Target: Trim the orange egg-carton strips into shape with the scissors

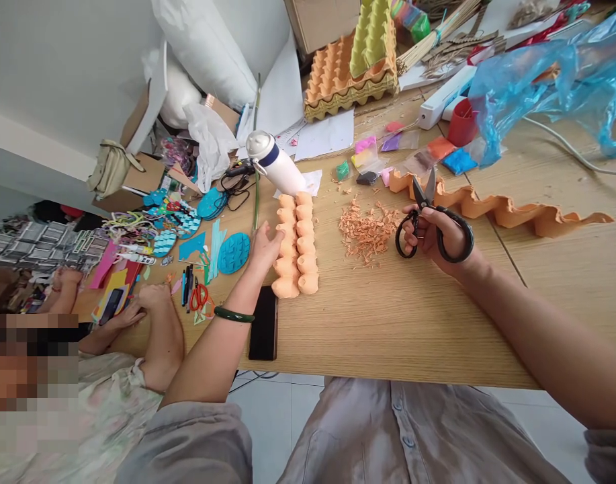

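Observation:
Black-handled scissors [424,195] are in my right hand [441,235], blades apart and pointing away from me. My left hand [268,245] touches the left side of an orange egg-carton piece [306,245] with two rows of rounded cups; its fingers are spread. Between my hands lies a pile of small orange scraps [368,228]. Beyond the scissors, a long jagged orange carton strip [514,210] runs to the right. A dark phone [263,329] rests below the cup piece, near the table's front edge.
A white bottle [275,161] stands behind the cup piece. Stacked egg trays [332,74], colourful clay packets [365,151], a red cup [462,122], a power strip [446,97] and a blue bag [534,87] lie farther back. Another person's hands [154,296] rest left, near orange-handled scissors [198,296].

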`<move>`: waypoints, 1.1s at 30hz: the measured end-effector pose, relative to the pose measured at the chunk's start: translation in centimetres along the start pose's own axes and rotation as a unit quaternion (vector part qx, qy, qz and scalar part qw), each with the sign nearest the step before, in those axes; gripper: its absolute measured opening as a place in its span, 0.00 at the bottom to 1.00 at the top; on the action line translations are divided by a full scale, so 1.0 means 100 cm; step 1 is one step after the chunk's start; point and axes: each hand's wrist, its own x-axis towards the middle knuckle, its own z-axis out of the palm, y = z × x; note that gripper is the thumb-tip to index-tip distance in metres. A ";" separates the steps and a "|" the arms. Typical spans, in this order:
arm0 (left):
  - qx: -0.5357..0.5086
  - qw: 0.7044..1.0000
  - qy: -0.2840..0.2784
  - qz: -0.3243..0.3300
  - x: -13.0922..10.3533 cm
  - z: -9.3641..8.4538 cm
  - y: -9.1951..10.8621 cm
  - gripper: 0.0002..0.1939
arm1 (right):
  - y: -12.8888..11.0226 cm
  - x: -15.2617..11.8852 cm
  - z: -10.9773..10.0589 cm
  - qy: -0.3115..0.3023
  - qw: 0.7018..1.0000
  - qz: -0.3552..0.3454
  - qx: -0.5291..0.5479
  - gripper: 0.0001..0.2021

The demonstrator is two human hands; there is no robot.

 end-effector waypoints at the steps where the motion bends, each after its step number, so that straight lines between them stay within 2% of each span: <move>1: 0.014 1.000 0.017 0.012 -0.002 -0.001 0.003 0.25 | 0.000 0.000 0.000 0.000 1.000 0.000 0.000 0.15; 4: 0.031 0.996 0.029 0.075 -0.013 0.003 0.015 0.24 | 0.000 0.000 0.000 -0.001 1.000 0.001 -0.001 0.16; 8: 0.076 0.984 -0.034 0.158 -0.026 0.023 0.031 0.23 | 0.002 0.000 0.000 -0.007 1.000 0.002 0.003 0.15; 10: 0.124 0.980 -0.046 0.146 -0.027 0.035 0.036 0.28 | 0.003 -0.001 0.000 -0.009 1.000 -0.003 0.007 0.14; 12: 0.167 0.979 -0.056 0.107 -0.026 0.046 0.039 0.34 | 0.004 -0.001 0.000 -0.011 1.000 -0.011 0.009 0.13; 15: 0.214 0.970 -0.059 0.095 -0.026 0.057 0.040 0.37 | 0.005 0.000 -0.002 -0.011 1.000 -0.024 0.013 0.14; 20: 0.223 0.965 -0.052 0.130 -0.038 0.073 0.047 0.33 | 0.007 0.004 -0.005 -0.009 0.999 -0.033 0.019 0.16; 24: 0.200 0.965 -0.045 0.163 -0.050 0.101 0.068 0.27 | 0.008 0.004 -0.007 -0.020 0.999 -0.037 0.026 0.14; 27: 0.140 0.971 -0.054 0.184 -0.053 0.118 0.083 0.23 | 0.007 0.004 -0.007 -0.016 0.998 -0.043 0.031 0.14; 30: 0.088 0.976 -0.030 0.198 -0.048 0.118 0.089 0.19 | 0.006 0.004 -0.006 -0.005 0.998 -0.049 0.033 0.15; 33: 0.070 0.978 0.012 0.195 -0.038 0.103 0.087 0.17 | 0.005 0.004 -0.004 -0.003 0.998 -0.045 0.032 0.17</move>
